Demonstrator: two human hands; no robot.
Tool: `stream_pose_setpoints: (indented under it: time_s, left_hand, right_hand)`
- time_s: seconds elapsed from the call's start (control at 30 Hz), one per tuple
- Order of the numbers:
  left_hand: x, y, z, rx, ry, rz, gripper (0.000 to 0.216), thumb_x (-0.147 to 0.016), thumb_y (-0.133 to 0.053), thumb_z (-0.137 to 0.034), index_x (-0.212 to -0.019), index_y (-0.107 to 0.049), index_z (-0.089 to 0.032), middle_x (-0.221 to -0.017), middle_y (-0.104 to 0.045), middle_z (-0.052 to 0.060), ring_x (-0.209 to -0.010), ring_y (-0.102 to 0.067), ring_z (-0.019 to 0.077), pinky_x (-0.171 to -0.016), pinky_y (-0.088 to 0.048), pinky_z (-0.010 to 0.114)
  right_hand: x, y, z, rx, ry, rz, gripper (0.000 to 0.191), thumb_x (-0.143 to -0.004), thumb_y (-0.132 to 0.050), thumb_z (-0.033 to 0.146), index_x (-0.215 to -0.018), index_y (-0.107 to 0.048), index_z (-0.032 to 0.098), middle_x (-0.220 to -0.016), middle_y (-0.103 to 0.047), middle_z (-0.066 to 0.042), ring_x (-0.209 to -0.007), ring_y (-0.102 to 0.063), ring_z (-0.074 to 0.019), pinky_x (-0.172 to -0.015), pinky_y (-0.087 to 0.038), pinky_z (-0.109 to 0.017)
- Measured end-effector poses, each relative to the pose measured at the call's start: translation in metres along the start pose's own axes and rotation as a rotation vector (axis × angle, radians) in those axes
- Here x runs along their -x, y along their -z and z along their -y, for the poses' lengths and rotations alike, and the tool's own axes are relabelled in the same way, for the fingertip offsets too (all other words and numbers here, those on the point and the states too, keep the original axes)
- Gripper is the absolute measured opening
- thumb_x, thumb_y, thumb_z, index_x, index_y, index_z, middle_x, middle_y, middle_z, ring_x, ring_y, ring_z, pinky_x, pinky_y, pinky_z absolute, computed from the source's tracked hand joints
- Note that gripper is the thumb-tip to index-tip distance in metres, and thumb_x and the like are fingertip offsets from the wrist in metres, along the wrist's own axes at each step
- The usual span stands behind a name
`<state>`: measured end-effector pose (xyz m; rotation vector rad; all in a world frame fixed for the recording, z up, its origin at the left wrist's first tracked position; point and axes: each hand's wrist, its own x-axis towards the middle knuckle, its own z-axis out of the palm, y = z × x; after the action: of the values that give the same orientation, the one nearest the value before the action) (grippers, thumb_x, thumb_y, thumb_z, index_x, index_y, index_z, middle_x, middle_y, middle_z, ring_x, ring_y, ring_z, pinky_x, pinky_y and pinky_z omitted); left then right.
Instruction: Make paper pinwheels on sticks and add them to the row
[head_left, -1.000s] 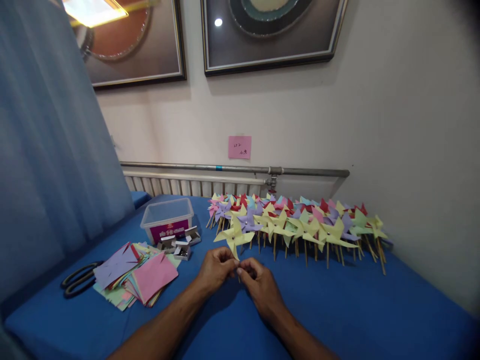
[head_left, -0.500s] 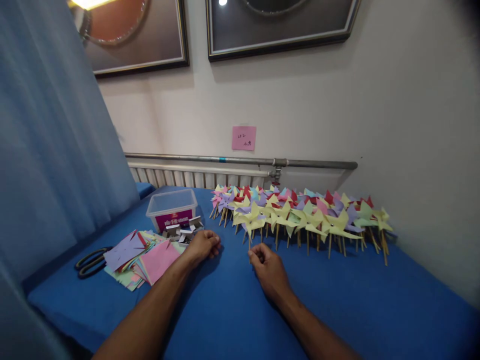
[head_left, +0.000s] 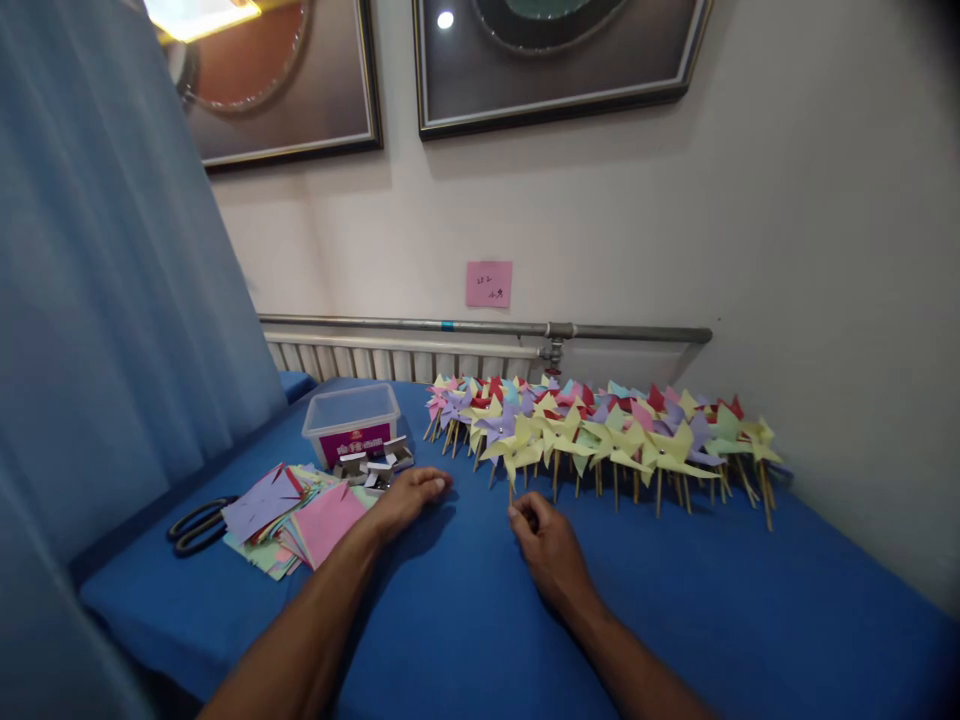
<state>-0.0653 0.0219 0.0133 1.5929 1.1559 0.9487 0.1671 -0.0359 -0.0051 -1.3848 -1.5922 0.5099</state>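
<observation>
My right hand (head_left: 546, 540) is closed, thumb and finger pinching the lower end of a thin stick. A pale yellow paper pinwheel (head_left: 519, 452) tops that stick, at the front left edge of a dense row of pinwheels (head_left: 615, 440) in yellow, purple, red, pink, green and blue. Nothing shows in my left hand (head_left: 411, 500); its fingers reach out over the blue cover, right of several small open boxes (head_left: 379, 474). Left of that forearm lies a loose pile of cut paper squares, a pink sheet (head_left: 326, 522) and a purple sheet (head_left: 262, 503) on top.
A clear plastic tub (head_left: 351, 408) with a magenta label stands behind the small boxes. Black-handled scissors (head_left: 199, 525) lie left of the paper. A blue curtain (head_left: 112, 250) hangs at the left. Along the wall run a radiator (head_left: 412, 360) and a pipe (head_left: 637, 333).
My right hand has moved slightly right with the yellow pinwheel, now overlapping the row's front left. My left hand's fingers have straightened from a curl. The view has tilted up a little.
</observation>
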Motion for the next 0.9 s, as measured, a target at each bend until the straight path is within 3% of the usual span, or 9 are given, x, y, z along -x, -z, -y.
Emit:
stream_pose_setpoints:
  time_s: [0.1,0.2,0.27,0.37,0.43,0.6,0.67,0.83,0.9]
  left_hand:
    - [0.035,-0.009,-0.005,-0.424,-0.1,0.075,0.052,-0.088,-0.055,-0.042,-0.131,-0.062,-0.014,-0.145,-0.053,0.016,-0.137,-0.046,0.0314,-0.117,-0.03,0.048]
    - [0.097,-0.019,-0.014,-0.679,-0.092,0.17,0.061,-0.088,-0.057,-0.049,-0.14,-0.055,-0.017,-0.156,-0.038,0.015,-0.145,-0.033,0.0342,-0.121,-0.021,0.053]
    - [0.142,-0.019,-0.021,-0.608,-0.061,0.269,0.064,-0.087,-0.058,-0.053,-0.143,-0.051,-0.022,-0.159,-0.035,0.012,-0.147,-0.03,0.0337,-0.121,-0.022,0.053]
    - [0.183,-0.011,-0.031,-0.309,-0.028,0.51,0.049,-0.096,-0.044,-0.054,-0.138,-0.056,-0.034,-0.148,-0.053,0.003,-0.137,-0.048,0.0263,-0.115,-0.037,0.046]
    - [0.179,-0.006,-0.036,-0.386,-0.023,0.436,0.053,-0.094,-0.046,-0.056,-0.142,-0.051,-0.034,-0.152,-0.048,0.004,-0.141,-0.043,0.0266,-0.118,-0.033,0.047]
    - [0.117,-0.014,-0.035,-0.938,0.028,0.115,0.069,-0.092,-0.048,-0.053,-0.148,-0.044,-0.012,-0.159,-0.032,0.018,-0.148,-0.026,0.0347,-0.122,-0.018,0.055]
    - [0.112,-0.026,-0.033,-0.96,0.01,0.193,0.076,-0.092,-0.046,-0.056,-0.15,-0.039,-0.007,-0.16,-0.025,0.021,-0.149,-0.022,0.0366,-0.122,-0.017,0.056]
    - [0.14,-0.048,-0.04,-0.592,-0.421,0.772,0.065,-0.094,-0.04,-0.062,-0.149,-0.042,-0.028,-0.156,-0.042,0.004,-0.143,-0.04,0.0246,-0.12,-0.029,0.041]
    - [0.133,-0.043,-0.048,-0.597,-0.413,0.7,0.066,-0.094,-0.04,-0.063,-0.149,-0.042,-0.028,-0.157,-0.04,0.005,-0.143,-0.039,0.025,-0.118,-0.032,0.042]
  right_hand:
    - [0.002,0.001,0.0,0.008,0.039,-0.028,0.025,-0.087,-0.048,0.044,-0.075,-0.055,0.024,-0.07,-0.061,0.0,-0.064,-0.055,-0.0182,-0.062,-0.04,-0.028]
    - [0.006,0.005,0.002,0.005,0.026,-0.018,0.026,-0.088,-0.047,0.045,-0.076,-0.054,0.024,-0.067,-0.06,0.001,-0.061,-0.054,-0.0179,-0.06,-0.039,-0.027]
    - [0.008,0.008,0.005,0.013,0.01,-0.016,0.026,-0.089,-0.047,0.046,-0.076,-0.054,0.024,-0.065,-0.059,0.001,-0.06,-0.054,-0.0178,-0.059,-0.038,-0.027]
    - [0.012,0.013,0.013,0.037,0.036,-0.033,0.027,-0.09,-0.047,0.045,-0.076,-0.054,0.024,-0.066,-0.06,0.001,-0.061,-0.054,-0.0175,-0.06,-0.038,-0.028]
    - [0.018,0.017,0.02,0.042,0.058,-0.037,0.027,-0.09,-0.046,0.045,-0.077,-0.053,0.023,-0.067,-0.06,0.001,-0.061,-0.054,-0.0174,-0.06,-0.039,-0.027]
    - [0.053,0.038,0.028,0.104,0.054,-0.011,0.027,-0.091,-0.045,0.046,-0.078,-0.054,0.024,-0.072,-0.066,-0.002,-0.064,-0.059,-0.0193,-0.063,-0.043,-0.029]
    - [0.074,0.053,0.022,0.129,0.003,-0.009,0.027,-0.089,-0.046,0.048,-0.081,-0.057,0.024,-0.076,-0.069,-0.004,-0.068,-0.063,-0.0208,-0.065,-0.046,-0.029]
    - [0.115,0.098,-0.004,0.174,-0.17,-0.094,0.029,-0.083,-0.05,0.053,-0.082,-0.061,0.026,-0.079,-0.073,-0.006,-0.073,-0.069,-0.0245,-0.066,-0.051,-0.031]
    - [0.123,0.109,-0.009,0.188,-0.209,-0.137,0.029,-0.081,-0.05,0.054,-0.082,-0.062,0.027,-0.082,-0.074,-0.008,-0.075,-0.07,-0.0257,-0.068,-0.053,-0.032]
